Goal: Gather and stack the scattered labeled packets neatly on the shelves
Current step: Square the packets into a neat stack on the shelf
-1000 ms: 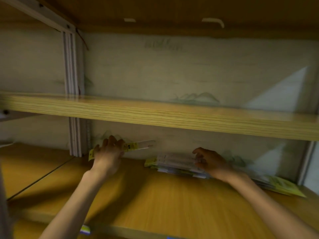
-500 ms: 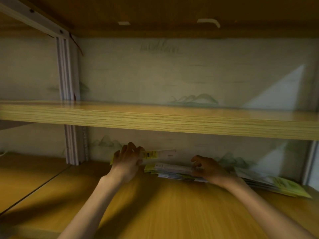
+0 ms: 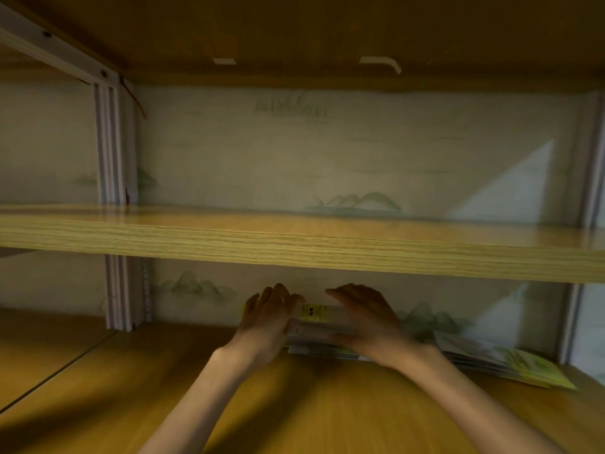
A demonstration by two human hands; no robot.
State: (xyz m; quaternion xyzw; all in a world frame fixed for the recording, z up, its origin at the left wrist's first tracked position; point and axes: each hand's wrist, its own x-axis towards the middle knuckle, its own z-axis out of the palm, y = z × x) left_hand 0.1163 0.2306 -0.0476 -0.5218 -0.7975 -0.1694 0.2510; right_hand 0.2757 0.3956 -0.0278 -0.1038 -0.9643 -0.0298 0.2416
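Note:
A white packet with a yellow label [image 3: 315, 313] lies on top of a stack of packets [image 3: 322, 337] at the back of the lower shelf [image 3: 294, 404]. My left hand [image 3: 265, 319] holds the packet's left end, its fingers spread over it. Over the packet's right end lies my right hand [image 3: 368, 317], fingers straight, its thumb along the stack's front. Both hands hide the ends of the stack. More packets [image 3: 510, 363], one with a yellow-green label, fan out loosely to the right of the stack.
The middle shelf board [image 3: 294, 244] runs just above my hands and leaves a low gap. A white upright post [image 3: 119, 290] stands at the left, another post [image 3: 569, 322] at the right. A patterned wall closes the back.
My left hand carried the labelled packet rightward and brought it down onto the stack. My right hand rose from the stack's front edge to lie over the packet.

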